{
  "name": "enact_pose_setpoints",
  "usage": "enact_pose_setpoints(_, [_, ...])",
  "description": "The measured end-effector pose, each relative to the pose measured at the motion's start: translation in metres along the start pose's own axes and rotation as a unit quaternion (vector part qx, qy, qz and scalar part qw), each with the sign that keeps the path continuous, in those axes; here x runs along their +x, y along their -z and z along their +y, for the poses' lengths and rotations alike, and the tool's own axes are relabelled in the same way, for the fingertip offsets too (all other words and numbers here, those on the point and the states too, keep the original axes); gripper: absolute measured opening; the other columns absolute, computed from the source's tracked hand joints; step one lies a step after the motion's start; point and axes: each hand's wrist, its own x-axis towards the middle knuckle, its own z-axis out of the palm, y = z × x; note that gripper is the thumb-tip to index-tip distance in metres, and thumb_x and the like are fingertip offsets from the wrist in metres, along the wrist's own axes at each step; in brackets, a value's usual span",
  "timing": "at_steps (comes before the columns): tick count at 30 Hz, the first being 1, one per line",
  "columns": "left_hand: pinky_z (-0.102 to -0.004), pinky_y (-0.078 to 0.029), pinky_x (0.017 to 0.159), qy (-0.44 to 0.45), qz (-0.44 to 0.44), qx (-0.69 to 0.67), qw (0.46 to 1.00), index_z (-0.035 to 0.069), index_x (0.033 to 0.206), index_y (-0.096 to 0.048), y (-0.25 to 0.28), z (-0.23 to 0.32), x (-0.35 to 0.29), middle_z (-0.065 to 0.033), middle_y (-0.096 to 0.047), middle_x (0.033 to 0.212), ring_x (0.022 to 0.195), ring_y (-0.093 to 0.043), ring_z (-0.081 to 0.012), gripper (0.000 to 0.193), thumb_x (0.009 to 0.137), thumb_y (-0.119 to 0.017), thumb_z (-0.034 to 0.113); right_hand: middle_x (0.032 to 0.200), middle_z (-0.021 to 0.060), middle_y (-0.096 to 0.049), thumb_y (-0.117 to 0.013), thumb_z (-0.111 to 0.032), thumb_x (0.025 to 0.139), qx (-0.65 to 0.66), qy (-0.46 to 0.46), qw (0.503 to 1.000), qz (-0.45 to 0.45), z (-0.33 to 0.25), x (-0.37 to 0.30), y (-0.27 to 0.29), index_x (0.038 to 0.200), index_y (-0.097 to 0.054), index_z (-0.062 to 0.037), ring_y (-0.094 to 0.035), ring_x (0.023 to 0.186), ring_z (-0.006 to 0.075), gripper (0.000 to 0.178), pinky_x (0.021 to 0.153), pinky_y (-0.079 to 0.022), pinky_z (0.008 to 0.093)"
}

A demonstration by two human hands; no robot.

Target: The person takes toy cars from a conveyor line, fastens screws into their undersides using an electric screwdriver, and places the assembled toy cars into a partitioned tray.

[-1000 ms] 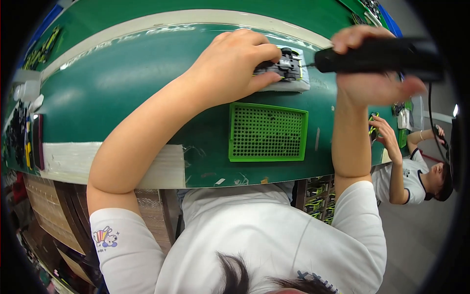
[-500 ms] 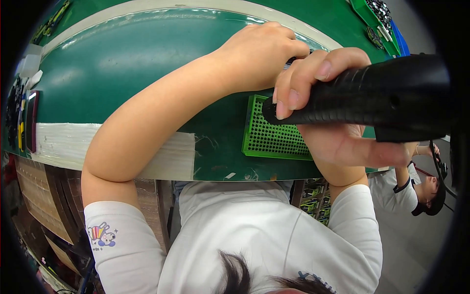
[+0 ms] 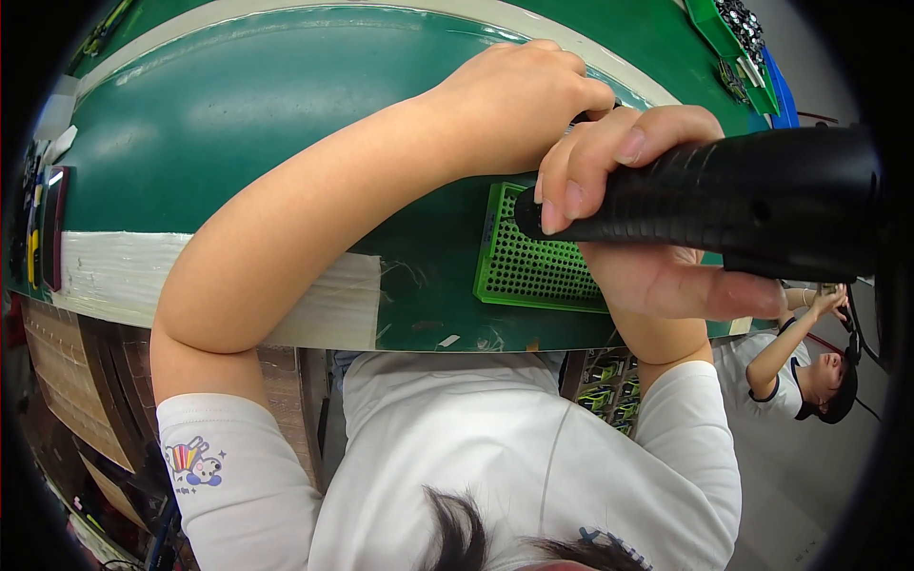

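My right hand [image 3: 633, 257] is wrapped round a black electric screwdriver [image 3: 762, 205], its ribbed body widening toward the right edge of the view. The tool's narrower end hangs over a green perforated tray [image 3: 538, 276], which lies on the green worktop near its front edge. Beyond the tray, my left hand [image 3: 533, 90] is closed with its fingers bent downward. A small dark piece [image 3: 581, 119] shows beside its fingertips. Most of that piece is hidden behind my hands, so its kind cannot be made out.
A green bin [image 3: 719, 38] of small dark parts stands at the far right, beside a blue one [image 3: 784, 90]. Pale tape [image 3: 328, 295] covers part of the front edge. A dark-red flat case [image 3: 57, 228] lies at the left. Another person [image 3: 800, 366] is at the right.
My left hand has shifted slightly to the right, and the screwdriver has dipped a little. The other person's arms have moved. My grip looks the same.
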Motion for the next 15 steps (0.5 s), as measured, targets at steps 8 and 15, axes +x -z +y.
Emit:
enact_pose_setpoints(8, [-0.0414, -0.052, 0.083, -0.001, -0.008, 0.002, 1.0, 0.014, 0.102, -0.068, 0.003, 0.0, -0.001, -0.0115, -0.066, 0.095, 0.1, -0.062, -0.0306, 0.026, 0.077, -0.067, 0.021, 0.081, 0.0121, -0.058, -0.044, -0.097, 0.057, 0.022, 0.03, 0.999, 0.031, 0.006, -0.001, -0.007, 0.107, -0.044, -0.0029, -0.058, 0.062, 0.0204, 0.106, 0.059, -0.05, 0.0315])
enact_pose_setpoints(15, [-0.041, -0.046, 0.088, 0.101, 0.075, -0.173, 0.977, 0.005, 0.107, -0.064, 0.04, -0.005, -0.001, -0.0161, -0.063, 0.103, 0.102, -0.058, -0.0331, 0.028, 0.087, -0.062, 0.025, 0.081, 0.0122, -0.057, -0.042, -0.097, 0.057, 0.023, 0.002, 0.998, 0.055, -0.001, -0.004, -0.017, 0.105, -0.044, -0.0037, -0.058, 0.065, 0.021, 0.105, 0.06, -0.05, 0.0322])
